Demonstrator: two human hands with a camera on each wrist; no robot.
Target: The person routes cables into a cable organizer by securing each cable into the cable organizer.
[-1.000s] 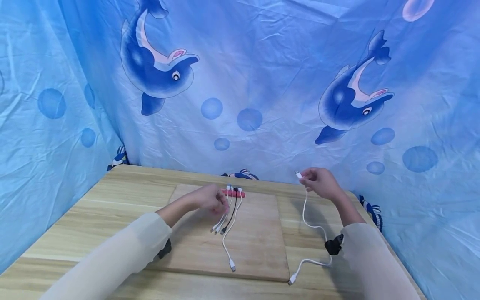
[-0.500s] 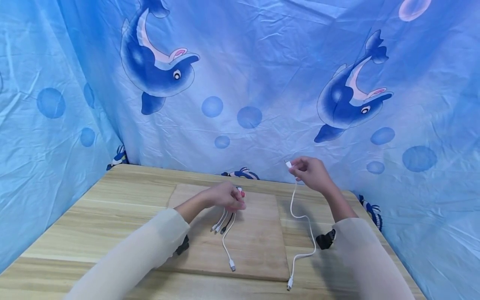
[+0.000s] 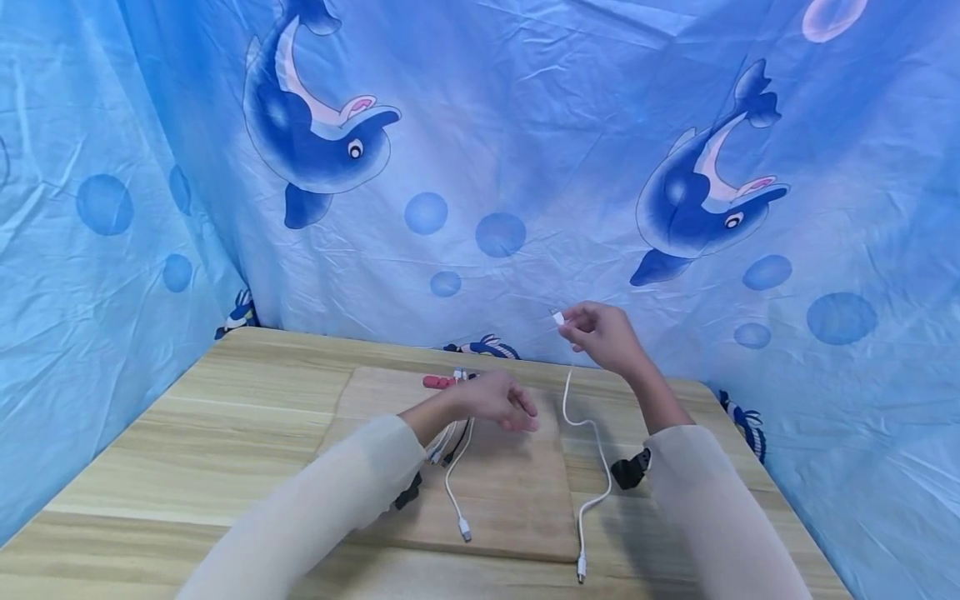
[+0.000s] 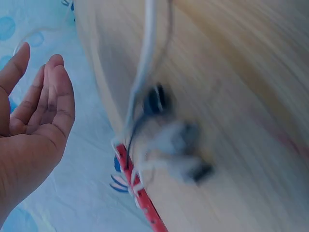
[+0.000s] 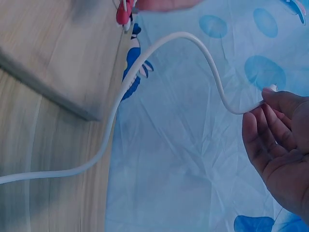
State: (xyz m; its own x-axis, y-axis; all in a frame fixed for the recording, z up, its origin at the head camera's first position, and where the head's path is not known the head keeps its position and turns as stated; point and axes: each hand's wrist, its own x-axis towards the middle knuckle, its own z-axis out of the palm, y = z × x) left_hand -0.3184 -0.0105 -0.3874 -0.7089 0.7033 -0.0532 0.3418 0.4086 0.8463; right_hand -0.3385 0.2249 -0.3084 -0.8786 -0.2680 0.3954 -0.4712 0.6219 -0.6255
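My right hand point(image 3: 606, 337) pinches a white USB cable point(image 3: 602, 458) by its upper plug, raised above the back right of the table. The cable hangs down in a bend, and its lower plug point(image 3: 581, 568) lies beside the board's right front corner. My left hand point(image 3: 501, 400) is over the board with nothing in it; in the left wrist view its fingers point(image 4: 63, 96) are loosely bent. Behind it, partly covered, a red cable holder point(image 3: 437, 382) sits at the board's back. Several white cables and a black one run from it; the longest white cable point(image 3: 452, 492) reaches forward.
A wooden board point(image 3: 517, 508) lies on the wood-grain table point(image 3: 187, 433). Blue dolphin-print cloth point(image 3: 510, 150) hangs behind and at both sides of the table.
My left hand has moved right across the red holder and past the cables. The right hand has moved left and slightly up, carrying the white USB cable.
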